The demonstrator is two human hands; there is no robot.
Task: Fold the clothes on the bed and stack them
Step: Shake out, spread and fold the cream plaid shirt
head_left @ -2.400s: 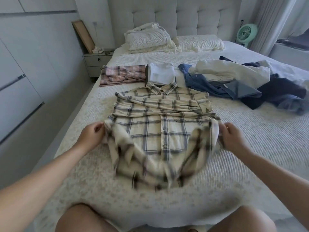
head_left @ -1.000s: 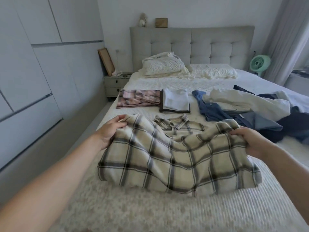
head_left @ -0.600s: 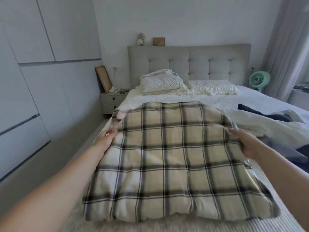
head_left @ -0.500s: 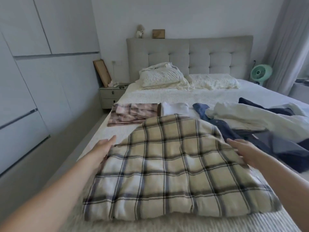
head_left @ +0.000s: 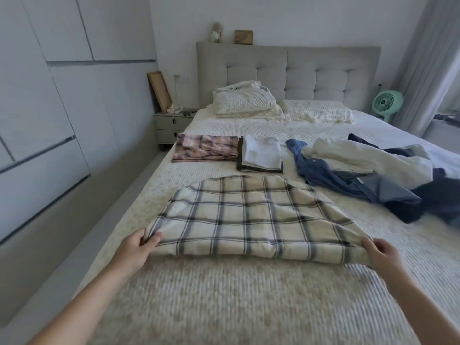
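A cream plaid shirt [head_left: 251, 217] lies folded in half on the bed [head_left: 224, 295], its fold toward me. My left hand [head_left: 135, 250] pinches its near left corner with thumb on top. My right hand [head_left: 383, 253] grips its near right corner. Beyond it lie a folded pink plaid garment [head_left: 206, 148] and a folded white garment [head_left: 261, 155] on a dark one. A loose heap of blue and cream clothes [head_left: 368, 170] sprawls at the right.
Pillows [head_left: 246, 100] sit by the grey headboard [head_left: 286, 70]. A nightstand [head_left: 171, 125] stands left of the bed, with wardrobe doors [head_left: 49, 108] along the left wall. A green fan [head_left: 387, 103] and curtain are at the far right.
The shirt's lower half was lifted and flipped over its top half. It now lies flat, and both hands have slid back from its far edge to its near corners.
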